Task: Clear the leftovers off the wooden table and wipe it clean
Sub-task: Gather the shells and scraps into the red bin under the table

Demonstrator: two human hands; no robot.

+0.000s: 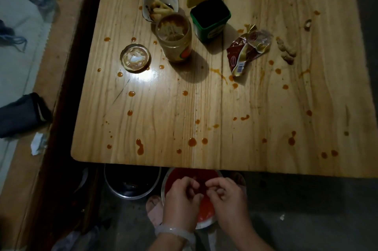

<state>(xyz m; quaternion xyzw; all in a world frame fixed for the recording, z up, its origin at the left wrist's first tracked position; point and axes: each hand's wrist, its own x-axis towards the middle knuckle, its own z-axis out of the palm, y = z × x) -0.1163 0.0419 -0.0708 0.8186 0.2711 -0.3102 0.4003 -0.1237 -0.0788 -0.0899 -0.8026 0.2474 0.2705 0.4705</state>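
Hands first: left hand [182,199] and right hand [228,197] hover close together, fingers curled, any grip unclear, over a red bowl [205,213] half hidden under the sauce-spattered wooden table [204,107]. Across the table stand a green tub [210,18], a smeared jar [173,42], a torn wrapper [248,49] and a jar lid [135,57].

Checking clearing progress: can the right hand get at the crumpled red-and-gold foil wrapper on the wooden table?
Likely yes: only sauce-spotted wooden table lies between the right hand, below the near edge, and the crumpled red-and-gold foil wrapper.
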